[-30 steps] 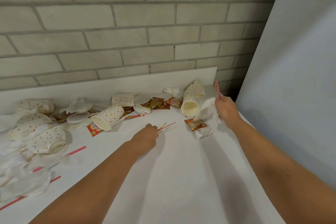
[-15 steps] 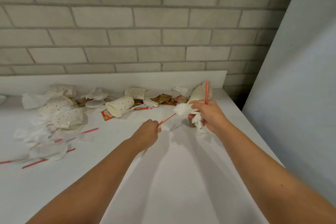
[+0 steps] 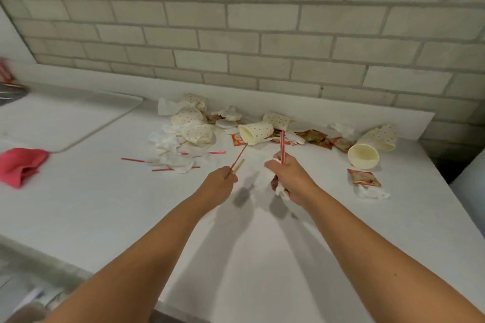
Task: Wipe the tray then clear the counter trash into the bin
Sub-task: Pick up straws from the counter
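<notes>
Trash-gathering under way, judging by the full fists. Left hand (image 3: 220, 181) curled tight round a thin red straw (image 3: 240, 156) and a pale wooden stirrer (image 3: 239, 165), both poking up and forward out of the fist. Right hand (image 3: 291, 178) clamped on a wad of white napkin (image 3: 281, 191) plus a red-striped straw (image 3: 282, 147) standing upright from the grip. Both raised just above the white worktop (image 3: 131, 217), near its middle.

Remaining litter mostly heaped along the back edge under the brick wall (image 3: 236, 34): a dotted paper cup (image 3: 258, 132) on its side, flattened cups, lids, torn napkins, sauce sachets. Loose red straws (image 3: 132, 160) flat on the worktop in front of the left-hand heap. Two more cups toward the right, the nearer cup (image 3: 363, 156) lying mouth-forward, with a sachet (image 3: 363, 177) and a napkin scrap (image 3: 371, 193) just beside each other nearer the front. White tray (image 3: 65, 118) at far left, pink cloth (image 3: 21, 165) beside its near edge. No bin in view.

To do it well: pass the sticks across into the right fist to free one hand, or tuck everything into a cup and use that as a carrier. Pinch flat straws at one end rather than scrabbling at the middle. Nest cups inside one another. Sweep sachets and scraps together before lifting, lest light paper drift off the edge.
</notes>
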`<action>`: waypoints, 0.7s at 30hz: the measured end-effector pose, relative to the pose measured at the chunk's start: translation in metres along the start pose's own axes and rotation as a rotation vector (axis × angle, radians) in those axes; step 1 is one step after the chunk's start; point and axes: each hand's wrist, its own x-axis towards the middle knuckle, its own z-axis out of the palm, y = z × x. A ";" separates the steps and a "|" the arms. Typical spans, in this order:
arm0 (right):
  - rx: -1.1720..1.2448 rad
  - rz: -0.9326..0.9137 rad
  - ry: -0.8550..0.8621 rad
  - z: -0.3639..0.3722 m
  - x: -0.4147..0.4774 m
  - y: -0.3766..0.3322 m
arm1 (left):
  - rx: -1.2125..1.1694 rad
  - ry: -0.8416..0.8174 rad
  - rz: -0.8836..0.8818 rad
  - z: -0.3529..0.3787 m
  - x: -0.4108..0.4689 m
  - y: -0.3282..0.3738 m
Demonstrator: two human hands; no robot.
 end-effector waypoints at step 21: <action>-0.157 -0.064 -0.656 0.364 -0.086 -0.016 | -0.304 0.540 -0.256 -0.209 -0.164 -0.242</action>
